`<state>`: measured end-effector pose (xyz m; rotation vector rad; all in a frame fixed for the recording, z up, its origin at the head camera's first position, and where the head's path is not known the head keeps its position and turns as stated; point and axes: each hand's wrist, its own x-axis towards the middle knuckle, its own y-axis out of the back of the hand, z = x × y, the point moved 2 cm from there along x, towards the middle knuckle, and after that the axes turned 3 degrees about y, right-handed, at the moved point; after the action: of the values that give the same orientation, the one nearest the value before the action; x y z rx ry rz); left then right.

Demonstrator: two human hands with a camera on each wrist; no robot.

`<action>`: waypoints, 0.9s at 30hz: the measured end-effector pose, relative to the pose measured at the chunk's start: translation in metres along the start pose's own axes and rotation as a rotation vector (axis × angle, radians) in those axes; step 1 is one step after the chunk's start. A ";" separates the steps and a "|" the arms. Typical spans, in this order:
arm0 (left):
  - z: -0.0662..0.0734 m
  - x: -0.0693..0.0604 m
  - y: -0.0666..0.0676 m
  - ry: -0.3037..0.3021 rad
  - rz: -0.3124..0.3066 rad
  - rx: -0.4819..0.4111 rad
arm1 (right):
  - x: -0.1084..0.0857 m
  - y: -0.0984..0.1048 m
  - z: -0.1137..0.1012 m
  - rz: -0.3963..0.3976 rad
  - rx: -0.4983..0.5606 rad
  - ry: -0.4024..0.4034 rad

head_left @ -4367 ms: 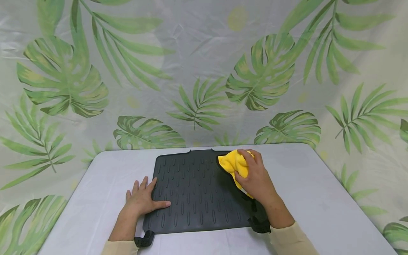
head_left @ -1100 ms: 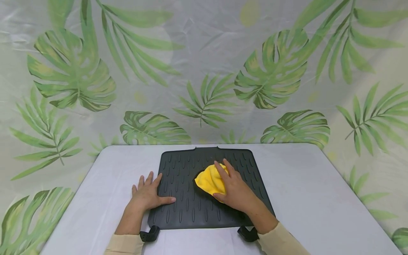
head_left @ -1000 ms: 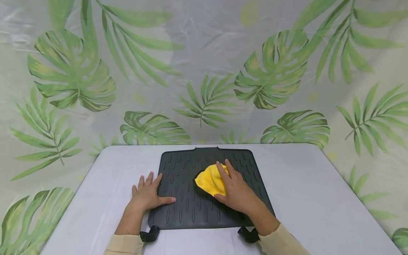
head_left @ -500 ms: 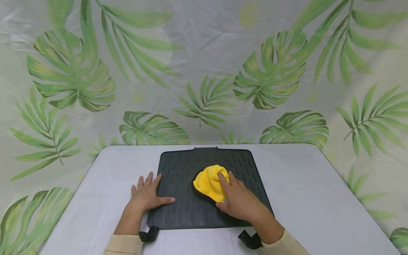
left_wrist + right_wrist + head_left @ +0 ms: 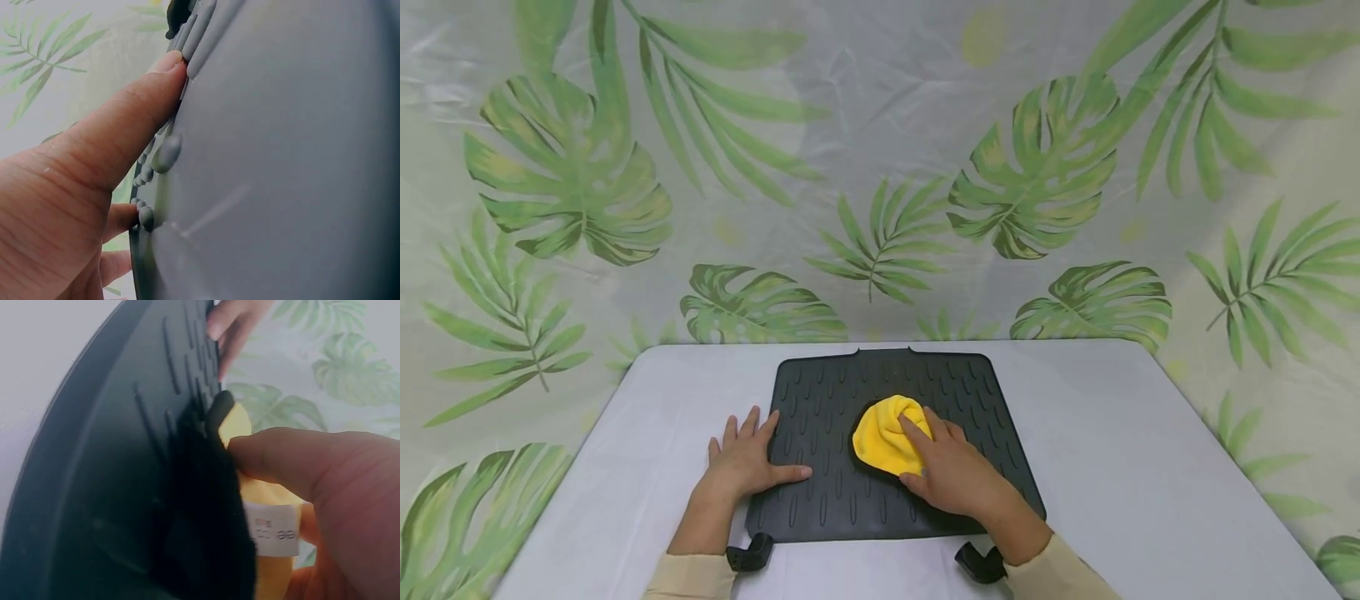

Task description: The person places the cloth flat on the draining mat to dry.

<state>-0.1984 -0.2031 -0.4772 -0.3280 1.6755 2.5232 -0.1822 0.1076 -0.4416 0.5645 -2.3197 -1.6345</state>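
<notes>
Backdrop [image 5: 880, 125]: is hanging behind everything, showing green leaves on pale fabric
Bench [image 5: 1112, 450]: is stretching white beneath the work, its far edge running along the backdrop
Left sleeve [image 5: 691, 575]: is ending in a beige cuff; a black device [image 5: 750, 552] is sitting beside it at the wrist
Left hand [image 5: 741, 467]: is lying with fingers spread wide, gripping nothing; its thumb is resting on the black mat [image 5: 868, 504], while the other fingers are pointing forward at and beyond the mat's left edge
Mat: is lying flat mid-bench, showing rows of raised ribs
Yellow cloth [image 5: 886, 433]: is resting bunched near the mat's middle, its black edge showing; a white tag [image 5: 272, 528] is sticking out near the right thumb, its print mostly unreadable
Right hand [image 5: 958, 475]: is curling partly closed, gripping the yellow cloth between thumb and fingers
Right sleeve [image 5: 1060, 571]: is covering the forearm in beige; a second black device [image 5: 981, 564] is sitting beside that wrist
</notes>
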 end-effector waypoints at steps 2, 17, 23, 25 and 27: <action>0.000 0.000 0.000 0.001 -0.003 0.003 | 0.001 -0.001 0.002 0.005 -0.007 0.008; 0.000 -0.001 0.002 -0.020 0.008 -0.013 | 0.011 -0.013 0.014 0.064 0.022 0.008; 0.004 -0.001 0.002 -0.047 0.036 -0.020 | 0.016 -0.015 0.020 0.080 0.034 0.014; 0.006 -0.001 0.002 -0.067 0.060 -0.021 | 0.016 -0.014 0.022 0.077 0.048 0.015; 0.010 -0.002 0.004 -0.095 0.089 -0.034 | 0.016 -0.011 0.024 0.075 0.069 0.016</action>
<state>-0.1985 -0.1954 -0.4698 -0.1372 1.6490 2.5883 -0.2051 0.1177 -0.4601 0.4959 -2.3639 -1.5164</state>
